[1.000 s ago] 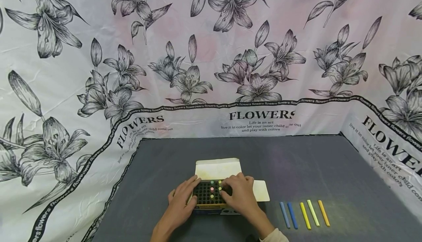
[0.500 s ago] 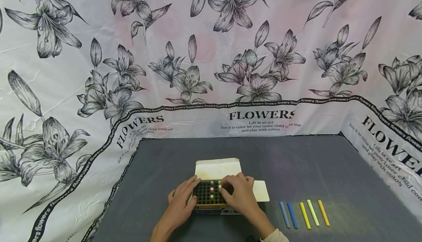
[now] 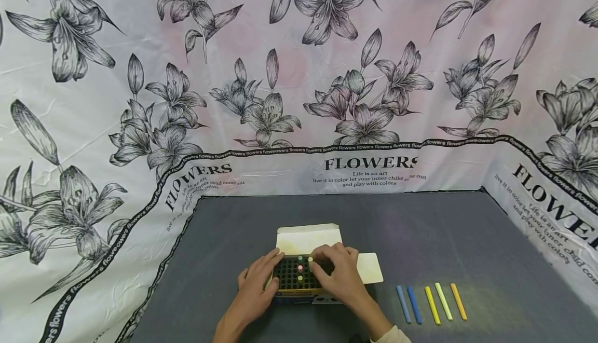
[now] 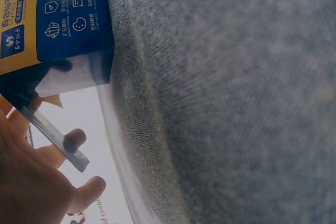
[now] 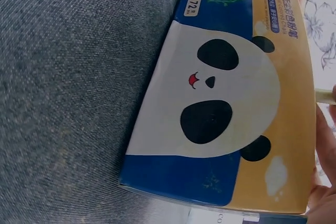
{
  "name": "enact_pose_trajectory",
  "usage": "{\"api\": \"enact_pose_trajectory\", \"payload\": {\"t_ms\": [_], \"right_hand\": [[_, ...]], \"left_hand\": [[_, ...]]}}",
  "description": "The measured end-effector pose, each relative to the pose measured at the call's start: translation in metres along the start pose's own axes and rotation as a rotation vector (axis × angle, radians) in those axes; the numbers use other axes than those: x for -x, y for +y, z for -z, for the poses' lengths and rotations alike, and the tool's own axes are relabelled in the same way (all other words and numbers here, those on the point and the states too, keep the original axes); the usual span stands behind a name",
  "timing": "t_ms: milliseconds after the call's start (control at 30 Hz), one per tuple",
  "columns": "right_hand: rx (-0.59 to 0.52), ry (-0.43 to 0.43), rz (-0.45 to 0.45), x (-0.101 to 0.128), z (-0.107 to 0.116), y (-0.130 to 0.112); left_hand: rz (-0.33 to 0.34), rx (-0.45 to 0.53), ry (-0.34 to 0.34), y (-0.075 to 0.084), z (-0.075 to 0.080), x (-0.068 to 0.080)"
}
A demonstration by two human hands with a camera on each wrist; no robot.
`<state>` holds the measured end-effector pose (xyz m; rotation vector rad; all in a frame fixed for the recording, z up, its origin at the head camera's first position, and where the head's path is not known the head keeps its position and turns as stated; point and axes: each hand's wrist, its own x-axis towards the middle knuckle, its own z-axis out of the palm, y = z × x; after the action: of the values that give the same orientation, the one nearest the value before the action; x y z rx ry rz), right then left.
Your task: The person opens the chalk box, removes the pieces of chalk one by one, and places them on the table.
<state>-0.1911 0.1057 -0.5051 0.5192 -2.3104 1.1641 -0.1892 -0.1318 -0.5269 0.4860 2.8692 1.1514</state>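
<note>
**Both hands on the open chalk box**

Head view: a blue-and-yellow cardboard chalk box [image 3: 299, 295] stands upright near the front of the dark grey felt worktop [image 3: 420, 229], its pale lid flaps [image 3: 308, 239] folded back and to the right. Its top shows a black grid of holes [image 3: 291, 273], most of them dark, with a few round chalk ends showing: a pink chalk tip [image 3: 300, 268], a green one beside it and a yellow chalk tip [image 3: 310, 259] at the far edge. The left hand [image 3: 254, 286] wraps the box's left side, fingers curled over the rim. The right hand [image 3: 338, 273] lies over the right half of the grid, its fingertips bent down next to the yellow tip; whether they already pinch it cannot be told. The sticks stand with their long axes vertical, directly under the right hand, which is the nearer one. Well to the right lie five loose chalk sticks [image 3: 432, 304], two blue, two yellowish and one orange, side by side.

Left wrist view: the blue box wall [image 4: 68, 19] with white icons sits on the felt, the left hand's fingers [image 4: 79, 192] curled near a flap edge.

Right wrist view: the box front bears a panda face [image 5: 220, 93]; only a sliver of finger shows at the right edge.
</note>
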Motion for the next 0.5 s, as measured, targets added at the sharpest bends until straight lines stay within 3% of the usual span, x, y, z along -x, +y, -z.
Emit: {"api": "enact_pose_trajectory", "payload": {"t_ms": [133,500], "right_hand": [[-0.014,0.047,0.067,-0.001,0.002,-0.001],[-0.082,0.141,0.124,-0.005,0.016,0.003]], "left_hand": [[-0.001,0.004,-0.001,0.0,0.0,0.0],[-0.001,0.027,-0.013,-0.001,0.001,0.001]]}}
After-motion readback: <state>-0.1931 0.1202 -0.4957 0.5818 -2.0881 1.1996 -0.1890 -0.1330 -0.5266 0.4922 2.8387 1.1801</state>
